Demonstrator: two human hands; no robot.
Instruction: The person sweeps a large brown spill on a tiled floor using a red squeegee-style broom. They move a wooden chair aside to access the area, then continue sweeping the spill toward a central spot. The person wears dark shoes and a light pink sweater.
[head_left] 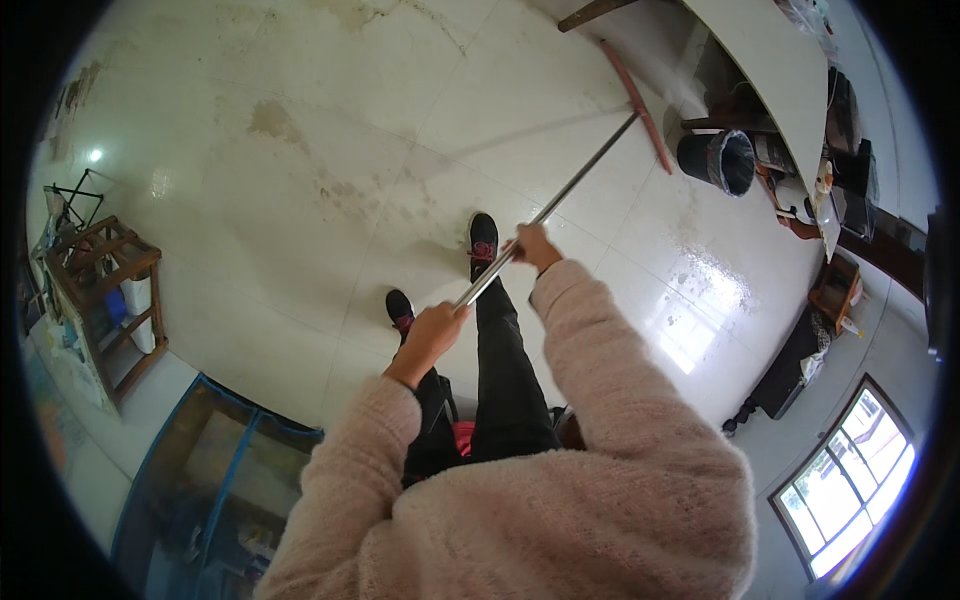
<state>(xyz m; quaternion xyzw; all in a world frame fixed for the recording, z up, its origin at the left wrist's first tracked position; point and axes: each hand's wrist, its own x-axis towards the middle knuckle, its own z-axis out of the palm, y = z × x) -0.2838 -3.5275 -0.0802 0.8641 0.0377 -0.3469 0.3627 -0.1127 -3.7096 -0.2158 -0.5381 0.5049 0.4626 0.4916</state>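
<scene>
Both my hands hold the metal pole of a floor squeegee. My left hand is closed round the lower end, close to my body. Further up the pole, my right hand is wrapped round it. The pole slants away to the far right and ends in a long, thin reddish head. That head lies on the pale tiled floor, beside a dark waste bin with a plastic liner.
A table with wooden legs stands at the far right. Wet patches and brown stains mark the floor. On the left are a wooden stool-like frame and a blue-edged glass cabinet. A black box-like object is at the right wall.
</scene>
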